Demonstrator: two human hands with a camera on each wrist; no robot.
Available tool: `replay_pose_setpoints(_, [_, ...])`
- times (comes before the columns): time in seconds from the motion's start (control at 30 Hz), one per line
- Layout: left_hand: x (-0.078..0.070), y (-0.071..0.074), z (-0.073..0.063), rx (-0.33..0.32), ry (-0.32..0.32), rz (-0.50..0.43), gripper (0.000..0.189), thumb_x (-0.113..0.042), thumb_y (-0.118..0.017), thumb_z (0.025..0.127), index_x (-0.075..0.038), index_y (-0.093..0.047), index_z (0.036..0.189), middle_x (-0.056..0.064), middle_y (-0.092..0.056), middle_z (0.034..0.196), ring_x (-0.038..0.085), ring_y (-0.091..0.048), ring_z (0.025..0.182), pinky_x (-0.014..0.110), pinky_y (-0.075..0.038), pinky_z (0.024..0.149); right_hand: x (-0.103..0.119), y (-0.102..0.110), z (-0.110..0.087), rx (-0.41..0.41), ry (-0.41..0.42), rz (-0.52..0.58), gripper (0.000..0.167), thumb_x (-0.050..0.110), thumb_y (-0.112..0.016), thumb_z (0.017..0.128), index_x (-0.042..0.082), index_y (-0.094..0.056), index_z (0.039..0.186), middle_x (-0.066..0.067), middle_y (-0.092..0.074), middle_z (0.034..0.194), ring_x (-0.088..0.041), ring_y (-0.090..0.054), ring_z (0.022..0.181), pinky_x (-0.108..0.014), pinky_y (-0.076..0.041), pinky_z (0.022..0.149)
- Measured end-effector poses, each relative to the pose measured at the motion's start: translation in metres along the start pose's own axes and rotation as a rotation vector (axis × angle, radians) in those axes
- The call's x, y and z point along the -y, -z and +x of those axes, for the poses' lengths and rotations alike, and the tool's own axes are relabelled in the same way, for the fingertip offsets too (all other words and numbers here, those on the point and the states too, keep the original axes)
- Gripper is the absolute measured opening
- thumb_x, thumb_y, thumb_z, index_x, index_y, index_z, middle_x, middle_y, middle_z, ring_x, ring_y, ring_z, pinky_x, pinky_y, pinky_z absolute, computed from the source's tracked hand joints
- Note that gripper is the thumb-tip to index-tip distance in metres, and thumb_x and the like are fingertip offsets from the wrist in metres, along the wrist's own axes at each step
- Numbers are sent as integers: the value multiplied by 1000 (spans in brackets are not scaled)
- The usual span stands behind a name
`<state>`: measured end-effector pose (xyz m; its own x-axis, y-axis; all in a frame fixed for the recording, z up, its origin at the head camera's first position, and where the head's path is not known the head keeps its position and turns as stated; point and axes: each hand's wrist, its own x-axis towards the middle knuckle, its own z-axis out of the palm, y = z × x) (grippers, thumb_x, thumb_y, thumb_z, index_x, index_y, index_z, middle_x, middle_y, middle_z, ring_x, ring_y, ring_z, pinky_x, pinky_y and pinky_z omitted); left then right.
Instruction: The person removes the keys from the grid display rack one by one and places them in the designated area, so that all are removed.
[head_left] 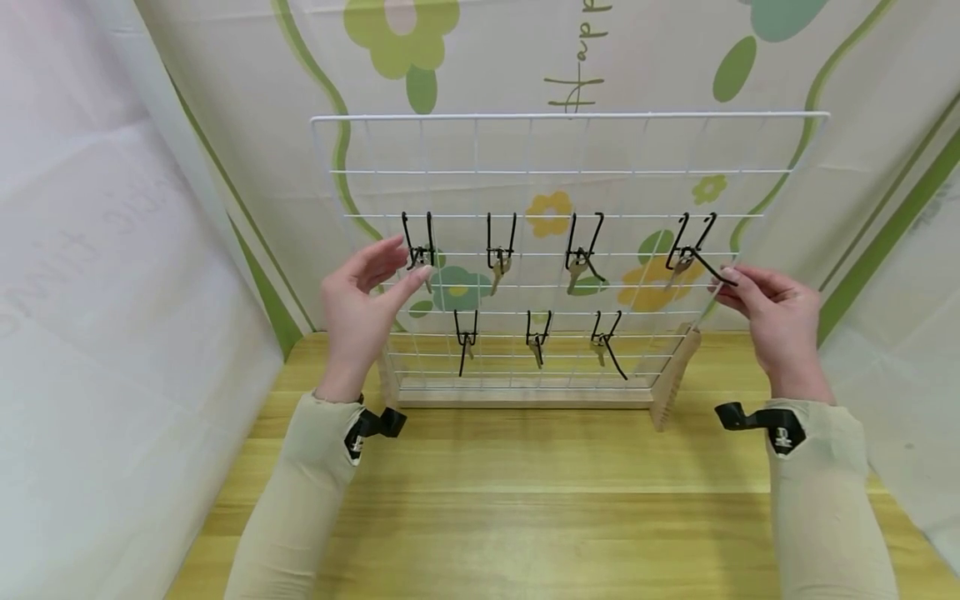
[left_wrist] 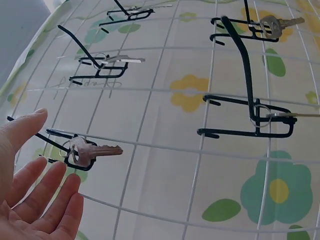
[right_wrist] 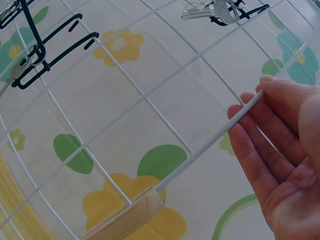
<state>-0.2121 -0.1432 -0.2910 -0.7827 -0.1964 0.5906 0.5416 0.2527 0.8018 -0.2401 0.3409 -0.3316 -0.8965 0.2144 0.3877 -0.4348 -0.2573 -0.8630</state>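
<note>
A white wire grid panel (head_left: 570,115) stands upright in a wooden base (head_left: 525,398). Black hooks hang on it in two rows, several above and 3 below, with keys on them. My right hand (head_left: 783,321) pinches the panel's right edge wire (right_wrist: 210,141) between thumb and fingers, beside the upper right hook (head_left: 712,223). At the upper left hook (head_left: 431,229), my left hand (head_left: 356,312) has its fingers loosely extended around the hook's side. A key (left_wrist: 100,151) on a ring hangs there, close to the left fingertips (left_wrist: 74,182).
The base rests on a yellow wood-grain tabletop (head_left: 525,500). Behind the panel is a pale cloth (head_left: 480,50) printed with flowers. White fabric walls (head_left: 112,317) rise on both sides. Slanted wooden feet (head_left: 675,375) hold the base's ends.
</note>
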Motion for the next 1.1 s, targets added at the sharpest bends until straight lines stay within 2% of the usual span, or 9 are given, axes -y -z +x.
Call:
replay_pose_setpoints(0.2, [6,-3,3,-15,42,38,38,-20,-89,81,-9,-77,115,6,-75,102,16,-70,92,30,-56,87,0,0,0,2,2,-5,29,-2,-75,89,-17,-68,113,-16,-75,98,-24,-75,83,-32,-57,78])
replay_pose_setpoints(0.37, [5,-8,4,-37,82,39,32,-21,-89,82,-6,-78,109,6,-76,100,16,-71,88,25,-57,78,-1,1,0,8,4,17,31,-3,-74,90,-19,-66,115,-17,-75,99,-24,-75,84,-33,-57,78])
replay_pose_setpoints(0.6, [6,-11,5,-55,72,41,27,-27,-86,86,-7,-79,102,4,-76,96,16,-70,84,25,-56,76,-3,2,2,26,6,26,30,-4,-72,90,-20,-65,115,-17,-75,99,-25,-75,85,-33,-57,78])
replay_pose_setpoints(0.7, [5,-10,6,-38,89,46,27,-30,-84,87,-6,-78,101,4,-75,96,17,-69,84,25,-56,75,-3,1,1,31,11,31,29,-5,-72,91,-20,-65,115,-17,-75,98,-25,-75,85,-33,-57,79])
replay_pose_setpoints(0.93, [0,-5,7,20,184,-5,25,-28,-81,90,-6,-78,103,5,-74,101,20,-68,90,25,-53,77,-3,1,1,39,15,18,29,-4,-71,92,-20,-65,115,-17,-75,99,-24,-75,86,-33,-56,79])
replay_pose_setpoints(1.1, [-1,-1,6,36,205,-15,23,-29,-82,90,-10,-79,103,4,-74,103,20,-67,93,26,-52,77,-4,1,1,43,21,17,26,-5,-71,92,-18,-67,113,-17,-75,98,-24,-75,85,-33,-56,78])
